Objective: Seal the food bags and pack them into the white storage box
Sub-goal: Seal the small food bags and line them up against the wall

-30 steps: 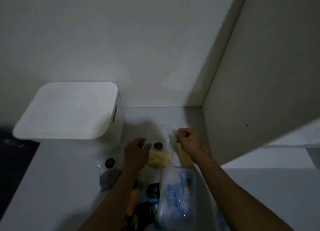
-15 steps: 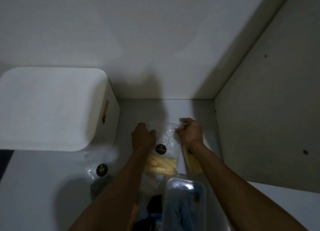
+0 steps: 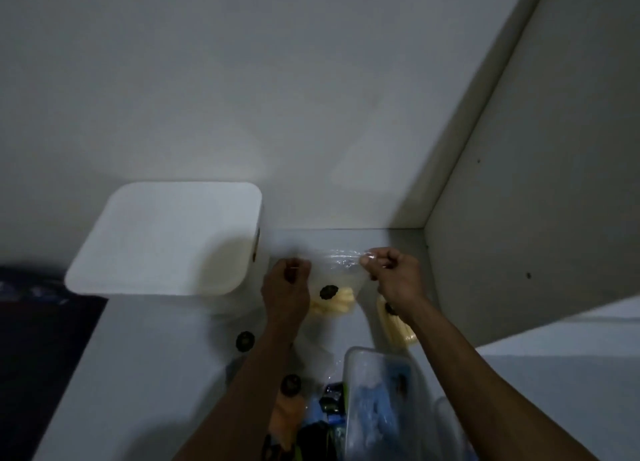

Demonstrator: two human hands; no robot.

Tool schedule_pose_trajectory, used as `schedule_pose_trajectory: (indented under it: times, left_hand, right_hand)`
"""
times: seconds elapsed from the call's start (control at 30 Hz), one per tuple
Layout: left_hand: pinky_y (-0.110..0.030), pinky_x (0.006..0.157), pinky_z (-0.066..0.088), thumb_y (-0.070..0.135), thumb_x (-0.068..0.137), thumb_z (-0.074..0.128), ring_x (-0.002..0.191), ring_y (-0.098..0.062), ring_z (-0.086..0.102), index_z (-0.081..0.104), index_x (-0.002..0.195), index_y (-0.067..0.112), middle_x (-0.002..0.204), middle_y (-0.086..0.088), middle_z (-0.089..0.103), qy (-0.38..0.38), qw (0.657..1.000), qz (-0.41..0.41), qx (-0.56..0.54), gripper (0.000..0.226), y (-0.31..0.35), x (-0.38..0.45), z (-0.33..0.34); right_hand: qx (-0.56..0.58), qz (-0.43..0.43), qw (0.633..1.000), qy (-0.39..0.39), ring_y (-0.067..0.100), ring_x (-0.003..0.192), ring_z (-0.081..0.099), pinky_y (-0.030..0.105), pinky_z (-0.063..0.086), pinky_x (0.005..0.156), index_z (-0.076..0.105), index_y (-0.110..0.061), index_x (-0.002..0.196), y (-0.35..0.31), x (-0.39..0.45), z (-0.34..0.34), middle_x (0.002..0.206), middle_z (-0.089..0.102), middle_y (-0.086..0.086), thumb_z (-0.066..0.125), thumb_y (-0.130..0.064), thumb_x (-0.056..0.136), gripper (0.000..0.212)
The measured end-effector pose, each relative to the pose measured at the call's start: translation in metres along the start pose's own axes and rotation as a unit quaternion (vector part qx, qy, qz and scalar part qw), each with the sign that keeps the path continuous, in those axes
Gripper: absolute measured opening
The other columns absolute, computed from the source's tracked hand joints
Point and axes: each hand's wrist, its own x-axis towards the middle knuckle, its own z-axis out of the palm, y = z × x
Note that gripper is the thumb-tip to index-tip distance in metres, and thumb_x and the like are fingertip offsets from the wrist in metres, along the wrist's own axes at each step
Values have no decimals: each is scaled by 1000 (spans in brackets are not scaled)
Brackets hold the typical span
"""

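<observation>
Both fists are pinched on the top edge of a clear food bag (image 3: 337,280) of pale yellow sticks, left hand (image 3: 285,287) and right hand (image 3: 394,277) at opposite corners. The closed white storage box (image 3: 166,239) sits just left on the table (image 3: 145,374).

A pale desk (image 3: 145,374) runs up to a plain wall (image 3: 277,97) — a side panel (image 3: 536,201) closes the right. Near the bottom stands a clear plastic tub (image 3: 377,401) with something blue inside — blurred.
</observation>
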Motion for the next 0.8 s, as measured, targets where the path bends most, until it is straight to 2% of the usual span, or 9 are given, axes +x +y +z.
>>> schedule_pose_trajectory:
  times: [0.1,0.23,0.37,0.47,0.53,0.6,0.67,0.8]
  left_hand:
    - [-32,68,51,26,88,68,71,-17,67,70,86,19,72,1,70,-2,998,40,-55,7,23,-17,-28]
    - [-35,71,54,20,91,66,68,-18,67,69,89,15,69,-3,70,-3,987,97,-128,6,49,-38,-62]
    - [-25,70,53,20,91,65,69,-11,68,68,94,18,75,-4,71,-35,980,116,-155,5,70,-58,-100]
    - [-23,69,50,20,90,67,70,-7,67,70,86,23,76,-1,72,-52,976,117,-178,6,73,-69,-124]
    - [-24,70,51,21,90,68,74,-8,67,70,86,23,80,-1,73,-63,973,119,-187,6,73,-79,-138]
    - [-24,70,52,21,90,67,76,-8,68,71,88,22,84,-2,73,-70,970,120,-199,4,75,-91,-150]
    - [-29,73,54,20,90,67,75,-7,67,71,89,19,85,-1,73,-76,967,116,-214,5,79,-101,-159]
    - [-45,82,56,22,90,68,77,-10,67,72,89,17,79,4,71,-84,966,105,-219,6,87,-112,-169]
  right_hand:
    - [-9,-45,999,5,13,66,58,13,44,47,72,-6,96,-31,-31,0,77,66,5,77,-11,84,15]
    - [-12,-90,996,-3,11,63,59,20,46,49,72,-13,91,-65,-68,1,73,66,0,77,-15,85,8]
    - [-28,-125,992,-16,11,62,60,27,46,48,72,-17,86,-91,-110,5,73,66,1,78,-18,84,7]
    - [-49,-151,987,-28,10,62,59,21,44,48,72,-15,86,-98,-138,6,73,65,0,78,-17,84,6]
    - [-82,-166,982,-35,9,65,58,18,46,53,72,-18,84,-100,-153,5,74,66,-3,78,-19,84,6]
    - [-120,-182,975,-43,11,74,61,26,54,67,72,-23,80,-103,-163,5,78,69,-4,80,-23,82,8]
    - [-163,-202,964,-56,14,81,66,34,57,78,71,-28,77,-109,-172,7,85,72,-4,82,-27,80,11]
    - [-285,-268,918,-69,4,81,64,27,50,73,72,-28,89,-130,-189,20,86,71,-11,81,-36,79,17]
